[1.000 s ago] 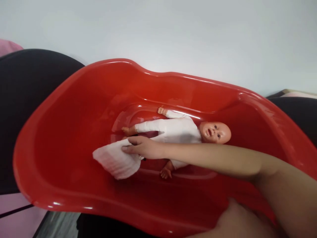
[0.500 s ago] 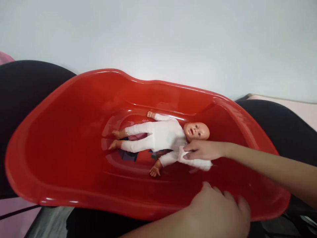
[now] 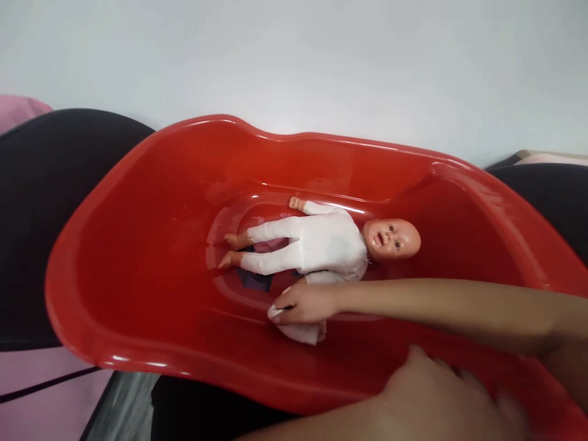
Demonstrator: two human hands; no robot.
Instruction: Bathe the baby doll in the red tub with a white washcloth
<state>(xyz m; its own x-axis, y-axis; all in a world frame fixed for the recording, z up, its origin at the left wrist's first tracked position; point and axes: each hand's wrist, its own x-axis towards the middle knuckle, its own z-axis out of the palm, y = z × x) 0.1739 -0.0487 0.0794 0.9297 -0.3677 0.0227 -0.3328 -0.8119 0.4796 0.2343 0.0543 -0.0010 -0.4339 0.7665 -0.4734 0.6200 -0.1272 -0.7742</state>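
Note:
A baby doll (image 3: 316, 239) in a white bodysuit lies on its back in a red baby bathtub (image 3: 124, 269), its bald head to the right. My right hand (image 3: 305, 304) reaches in from the right, closed on a small white cloth (image 3: 301, 332) beside the doll's near arm. The doll's near hand is hidden behind mine. Low at the right, my left hand (image 3: 452, 395) is over the tub's near side. Its fingers are blurred and partly out of sight, and no held thing shows there.
Black round-edged supports (image 3: 68, 184) flank the tub on the left and right. A pale wall (image 3: 294, 61) rises behind it. Pink material (image 3: 46, 386) and a thin black cord (image 3: 50, 384) show at lower left. A printed picture (image 3: 257, 280) marks the tub floor.
My right hand has moved left with the cloth, from near the doll's shoulder to its near hand. The view has shifted, so the tub sits farther right. My left hand stays near the rim.

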